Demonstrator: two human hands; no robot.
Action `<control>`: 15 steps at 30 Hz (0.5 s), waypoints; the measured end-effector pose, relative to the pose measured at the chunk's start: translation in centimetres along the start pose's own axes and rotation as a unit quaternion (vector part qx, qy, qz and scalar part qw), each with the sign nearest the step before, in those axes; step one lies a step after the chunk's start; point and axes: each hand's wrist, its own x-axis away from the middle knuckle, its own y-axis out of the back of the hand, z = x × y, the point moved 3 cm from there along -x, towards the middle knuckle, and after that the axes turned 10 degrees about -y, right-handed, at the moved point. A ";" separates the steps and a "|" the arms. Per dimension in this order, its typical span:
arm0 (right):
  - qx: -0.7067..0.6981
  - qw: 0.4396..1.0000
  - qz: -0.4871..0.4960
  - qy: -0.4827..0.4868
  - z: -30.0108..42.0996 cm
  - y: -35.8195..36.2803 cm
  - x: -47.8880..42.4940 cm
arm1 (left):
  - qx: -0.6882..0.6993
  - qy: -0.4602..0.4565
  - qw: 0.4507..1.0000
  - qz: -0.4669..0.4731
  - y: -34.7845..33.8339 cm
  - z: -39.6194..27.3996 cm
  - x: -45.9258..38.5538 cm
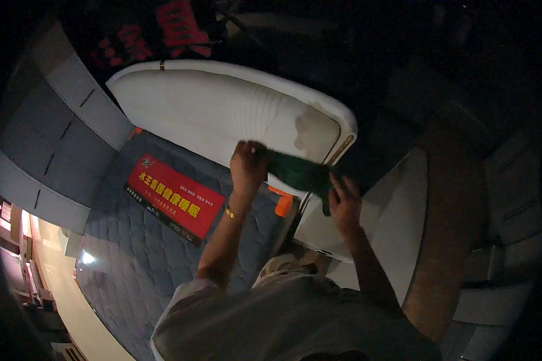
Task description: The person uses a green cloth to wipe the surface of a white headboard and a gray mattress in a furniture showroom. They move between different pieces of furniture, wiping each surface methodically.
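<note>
A dark green cloth [298, 173] hangs stretched between my two hands, in front of a white padded headboard [185, 97]. My left hand [248, 164] is closed on the cloth's left end; a gold-coloured band circles that wrist. At the other end, my right hand [345, 201] has its fingers on the cloth's edge. Behind and above the cloth, a greyish-brown patch [316, 128] marks the right part of the headboard. Dim light hides the cloth's finer detail.
A grey quilted mattress [131, 252] lies left of me, bearing a red printed panel [176, 196]. White bedside cabinet [329, 225] stands at the headboard's right end. Grey-and-white cabinets [49, 131] line the left. Much of the upper right is too dark to make out.
</note>
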 end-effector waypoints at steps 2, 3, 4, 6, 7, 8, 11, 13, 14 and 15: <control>0.021 0.999 -0.029 -0.003 -0.6 -1.0 -4.5 | 0.027 -0.048 0.998 -0.002 -2.0 1.5 -5.5; 0.034 0.998 -0.052 0.005 -0.9 -1.6 -7.2 | 0.056 -0.066 0.996 -0.004 -3.3 2.2 -8.3; 0.046 0.996 -0.074 0.013 -1.3 -2.3 -9.8 | 0.022 -0.091 0.995 -0.024 -4.5 2.7 -10.6; 0.122 0.990 -0.074 0.012 -1.9 -4.8 -14.4 | -0.016 -0.178 0.978 -0.104 -7.1 4.3 -14.0; 0.156 0.986 -0.064 0.007 -2.6 -6.6 -15.6 | 0.025 -0.123 0.986 -0.108 -9.2 5.5 -14.6; 0.188 0.981 -0.054 0.004 -3.2 -8.5 -16.9 | 0.035 -0.124 0.987 -0.095 -11.8 7.5 -14.2; 0.241 0.970 -0.019 -0.012 -6.6 -15.4 -17.4 | 0.040 -0.174 0.984 0.004 -20.0 12.6 -11.7; 0.232 0.973 -0.004 -0.015 -9.0 -18.4 -16.3 | 0.021 -0.199 0.978 0.050 -22.2 13.0 -10.8; 0.257 0.966 -0.002 -0.014 -9.3 -18.6 -15.7 | 0.001 -0.199 0.978 0.054 -22.5 13.0 -10.7; 0.255 0.967 -0.010 -0.009 -9.1 -18.7 -16.0 | -0.022 -0.202 0.978 0.055 -22.5 12.9 -11.4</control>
